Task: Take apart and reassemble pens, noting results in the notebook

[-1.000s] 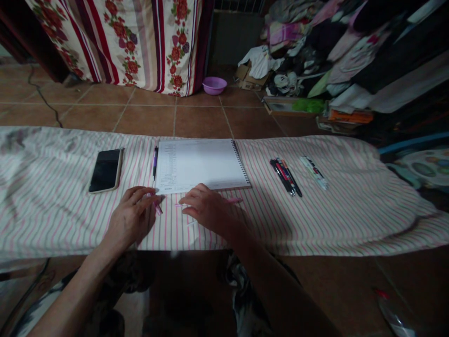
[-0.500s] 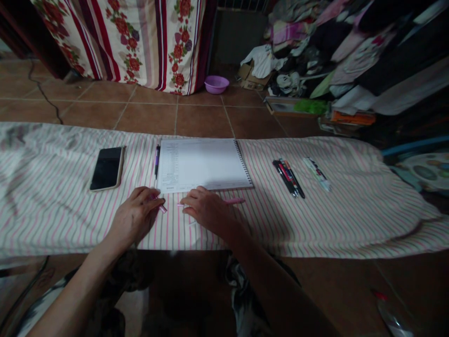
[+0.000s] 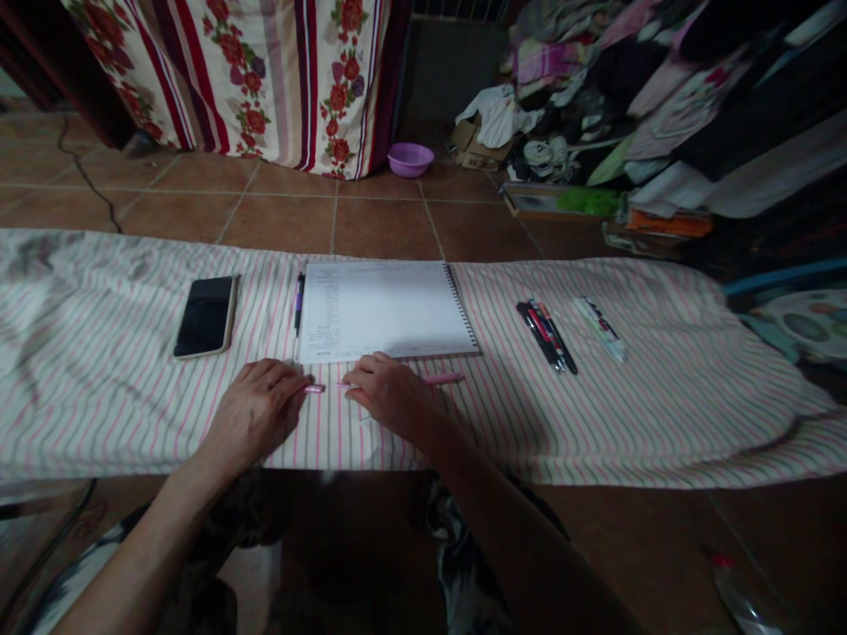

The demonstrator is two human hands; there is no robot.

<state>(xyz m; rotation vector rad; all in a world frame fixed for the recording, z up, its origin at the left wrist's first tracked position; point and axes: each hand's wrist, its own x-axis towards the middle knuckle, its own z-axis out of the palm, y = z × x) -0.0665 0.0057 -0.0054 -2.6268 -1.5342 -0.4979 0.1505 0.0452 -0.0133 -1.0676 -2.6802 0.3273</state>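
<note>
My left hand (image 3: 259, 401) is closed, its fingertips pinching a short pink pen piece (image 3: 315, 388) that looks like a cap; part of it is hidden by the fingers. A small gap to the right of it, my right hand (image 3: 390, 392) is closed over a pink pen (image 3: 445, 379). The pen's thin end shows left of the fingers, pointing at the piece, and its thicker end sticks out to the right. A thin pale sliver (image 3: 365, 420) shows just below the right hand; I cannot make out what it is. Both hands rest low over the striped cloth (image 3: 318, 441).
Behind the hands lies a spiral notebook (image 3: 397, 309), a purple-and-black pen (image 3: 298, 304) along its left edge. A phone (image 3: 206, 317) is at left. Several pens (image 3: 546, 335) and a white-green pen-like item (image 3: 599, 328) lie at right. A purple basin (image 3: 410, 159) stands on the floor.
The pink piece in my left hand has turned from slanting downward to nearly level, facing the pen's thin end. My right hand and the pen have hardly moved.
</note>
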